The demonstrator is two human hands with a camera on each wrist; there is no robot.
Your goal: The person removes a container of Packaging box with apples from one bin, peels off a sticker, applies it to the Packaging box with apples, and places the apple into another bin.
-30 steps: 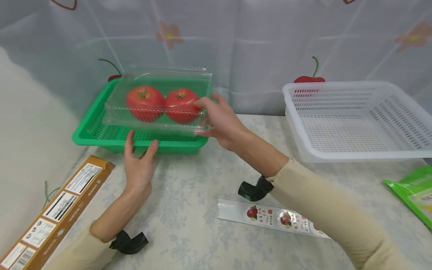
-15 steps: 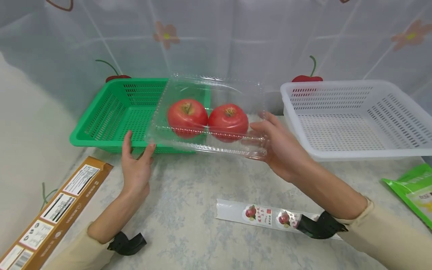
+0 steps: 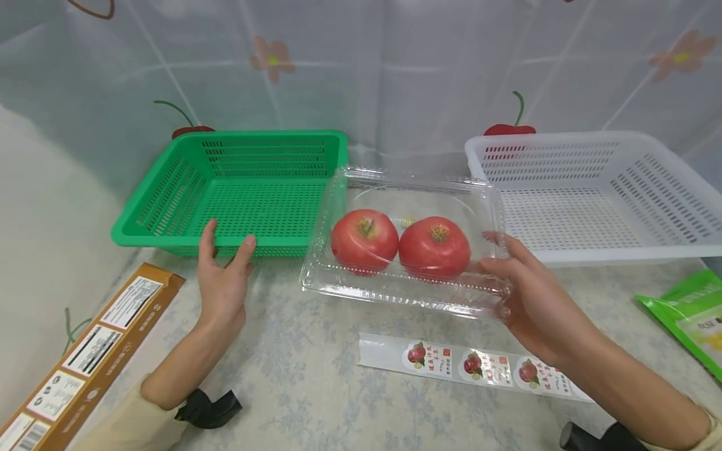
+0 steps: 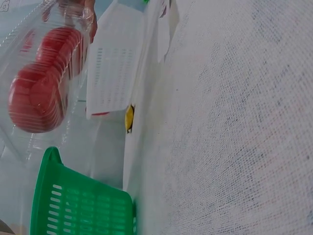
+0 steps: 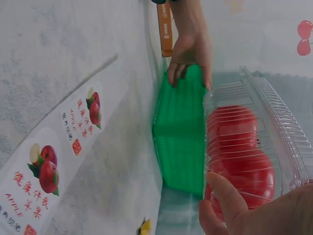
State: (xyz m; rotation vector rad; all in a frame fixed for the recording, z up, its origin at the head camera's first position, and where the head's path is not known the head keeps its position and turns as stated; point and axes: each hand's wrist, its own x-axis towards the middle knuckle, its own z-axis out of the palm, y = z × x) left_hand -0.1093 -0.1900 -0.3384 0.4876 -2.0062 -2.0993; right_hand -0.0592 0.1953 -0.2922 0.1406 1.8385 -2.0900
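Note:
A clear plastic clamshell box (image 3: 417,194) with two red apples, one on the left (image 3: 365,241) and one on the right (image 3: 434,247), is raised over the table. My right hand (image 3: 541,297) grips its right end, the thumb across the side as the right wrist view shows. The lid appears closed over the fruit. Behind and to the left stands a green plastic basket (image 3: 265,210) with nothing inside. At its front rim rests my left hand (image 3: 222,291), thumb and forefinger spread and extended, the other fingers against the outer wall, partly hidden in the head view.
A white basket (image 3: 570,219) stands at the back right. On the table lie a strip of apple stickers (image 3: 445,363), a long brown carton (image 3: 90,357) at the left and a green packet (image 3: 690,322) at the right. A patterned curtain (image 3: 417,81) hangs behind.
My right hand has carried the box of apples out from over the green basket, rightward and nearer to me. The left hand has stayed at the basket's front rim.

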